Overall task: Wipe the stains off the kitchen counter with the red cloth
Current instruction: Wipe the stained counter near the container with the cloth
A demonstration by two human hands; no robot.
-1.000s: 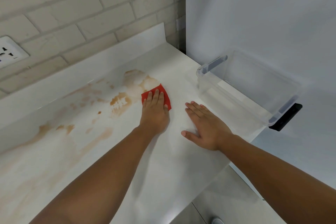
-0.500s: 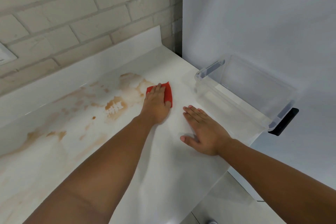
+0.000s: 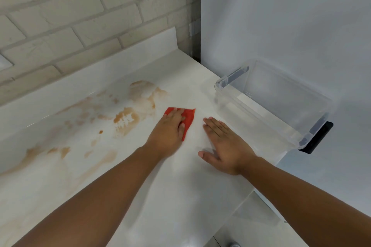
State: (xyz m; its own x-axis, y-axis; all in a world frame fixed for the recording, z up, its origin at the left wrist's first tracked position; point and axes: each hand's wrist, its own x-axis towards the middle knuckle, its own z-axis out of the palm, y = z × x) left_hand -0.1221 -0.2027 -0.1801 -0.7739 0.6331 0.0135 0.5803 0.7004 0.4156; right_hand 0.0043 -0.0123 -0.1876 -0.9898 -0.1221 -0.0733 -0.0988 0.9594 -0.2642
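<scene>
My left hand (image 3: 167, 132) presses flat on the red cloth (image 3: 188, 119), which lies on the white kitchen counter (image 3: 160, 196). Only the cloth's far and right edges show past my fingers. Brown stains (image 3: 125, 119) spread over the counter to the left of the cloth, from the back edge toward the near left. My right hand (image 3: 224, 144) rests palm down on the counter just right of the cloth, fingers spread, holding nothing.
A clear plastic box (image 3: 275, 104) stands on the counter's right end against a white wall (image 3: 291, 16). A brick-tiled backsplash (image 3: 90, 16) runs behind the counter. The counter's front edge drops to the floor at the lower right.
My left hand has slid the cloth a little to the right, off the edge of the stained patch. My right hand has stayed in place.
</scene>
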